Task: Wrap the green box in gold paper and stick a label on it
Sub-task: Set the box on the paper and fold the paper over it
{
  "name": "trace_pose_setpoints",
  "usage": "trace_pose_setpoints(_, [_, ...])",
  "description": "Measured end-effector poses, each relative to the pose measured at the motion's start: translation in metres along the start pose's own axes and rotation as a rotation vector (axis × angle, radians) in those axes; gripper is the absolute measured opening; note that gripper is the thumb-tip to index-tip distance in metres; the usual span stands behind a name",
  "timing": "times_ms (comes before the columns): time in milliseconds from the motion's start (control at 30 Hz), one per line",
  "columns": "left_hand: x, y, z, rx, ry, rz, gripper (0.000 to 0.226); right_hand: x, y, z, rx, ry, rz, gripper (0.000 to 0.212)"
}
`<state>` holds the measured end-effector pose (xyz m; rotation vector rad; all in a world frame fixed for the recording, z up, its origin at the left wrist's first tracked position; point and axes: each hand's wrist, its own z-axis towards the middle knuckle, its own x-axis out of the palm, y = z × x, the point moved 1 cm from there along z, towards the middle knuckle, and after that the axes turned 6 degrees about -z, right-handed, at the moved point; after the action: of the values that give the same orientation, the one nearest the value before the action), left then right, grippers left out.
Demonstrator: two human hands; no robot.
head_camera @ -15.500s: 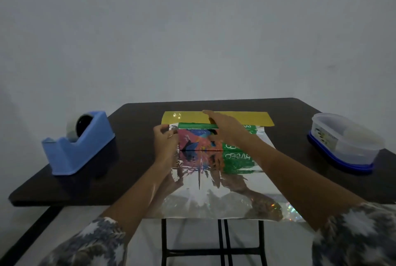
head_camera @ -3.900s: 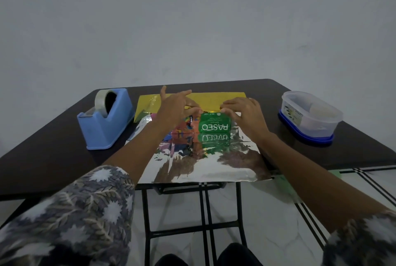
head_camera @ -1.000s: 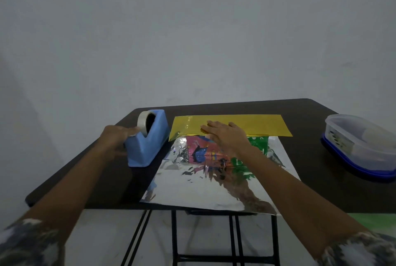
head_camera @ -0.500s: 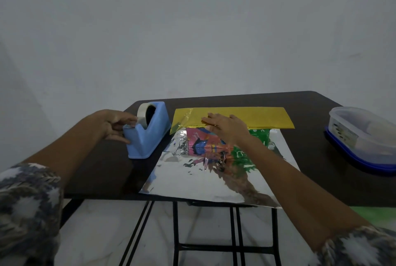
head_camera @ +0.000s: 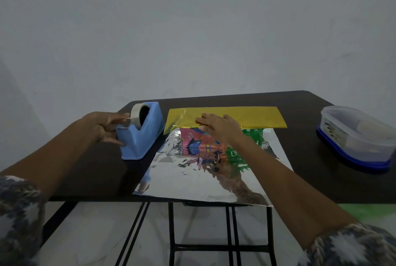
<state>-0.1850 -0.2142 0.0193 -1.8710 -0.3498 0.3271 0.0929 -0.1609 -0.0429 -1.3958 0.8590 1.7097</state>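
The green box [head_camera: 252, 137], with a pink and blue picture on its near side, lies on the wrapping paper [head_camera: 205, 178], whose silver inner face is up. The paper's gold far flap [head_camera: 252, 115] is folded over the box top. My right hand [head_camera: 216, 125] lies flat on that flap and presses it down. My left hand [head_camera: 102, 126] is at the blue tape dispenser [head_camera: 141, 135]; its fingertips touch the tape roll [head_camera: 136, 115] at the near side. Whether they pinch the tape end I cannot tell.
A clear plastic container [head_camera: 355, 135] with a blue lid underneath stands at the right of the dark table [head_camera: 310, 115]. The silver sheet overhangs the table's near edge. A pale wall rises behind the table.
My left hand has slid forward along the dispenser and its fingers now reach the tape roll. My right hand stays on the gold flap.
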Motion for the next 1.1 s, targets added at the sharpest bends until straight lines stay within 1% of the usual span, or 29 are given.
trace_pose_setpoints(33, [0.0,0.001,0.001,0.01,-0.009,-0.037,0.01,0.0,0.0,0.0,-0.001,-0.001,-0.003,0.047])
trace_pose_setpoints(100, [-0.004,0.003,0.0,0.037,-0.005,-0.099,0.013,0.0,-0.001,-0.001,0.0,-0.002,-0.001,0.047])
trace_pose_setpoints(167, [-0.007,0.003,-0.002,0.09,0.019,-0.123,0.007,-0.001,-0.001,-0.001,0.001,-0.004,0.0,0.046])
trace_pose_setpoints(233, [-0.009,0.003,-0.002,0.103,0.044,-0.157,0.003,-0.001,-0.002,-0.001,0.002,-0.001,-0.004,0.046])
trace_pose_setpoints(300, [-0.012,0.005,0.0,0.105,0.048,-0.218,0.008,0.0,-0.002,-0.001,0.003,0.01,-0.005,0.046])
trace_pose_setpoints(567, [-0.015,0.019,0.008,0.247,0.008,-0.379,0.019,-0.002,-0.001,-0.001,0.012,0.005,0.009,0.046])
trace_pose_setpoints(667, [-0.016,0.024,0.013,0.273,0.012,-0.417,0.021,-0.001,-0.002,-0.001,0.018,0.003,0.014,0.046])
trace_pose_setpoints(800, [-0.02,0.035,0.017,0.256,0.032,-0.466,0.038,0.001,-0.004,0.0,0.025,-0.011,0.042,0.045])
trace_pose_setpoints(833, [-0.021,0.039,0.017,0.258,0.024,-0.463,0.035,0.002,-0.003,0.001,0.021,-0.008,0.04,0.046])
trace_pose_setpoints(933, [-0.016,0.046,0.016,0.276,-0.004,-0.465,0.011,0.002,-0.004,0.001,0.019,-0.01,0.021,0.046])
trace_pose_setpoints(967, [-0.015,0.047,0.016,0.279,-0.014,-0.466,0.008,0.002,-0.005,0.0,0.02,-0.012,0.021,0.046])
trace_pose_setpoints(1033, [-0.014,0.048,0.016,0.276,-0.026,-0.447,0.014,0.002,-0.004,0.0,0.021,-0.009,0.019,0.046])
trace_pose_setpoints(1100, [-0.013,0.049,0.017,0.28,-0.032,-0.444,0.013,0.002,-0.004,0.0,0.019,-0.007,0.01,0.045])
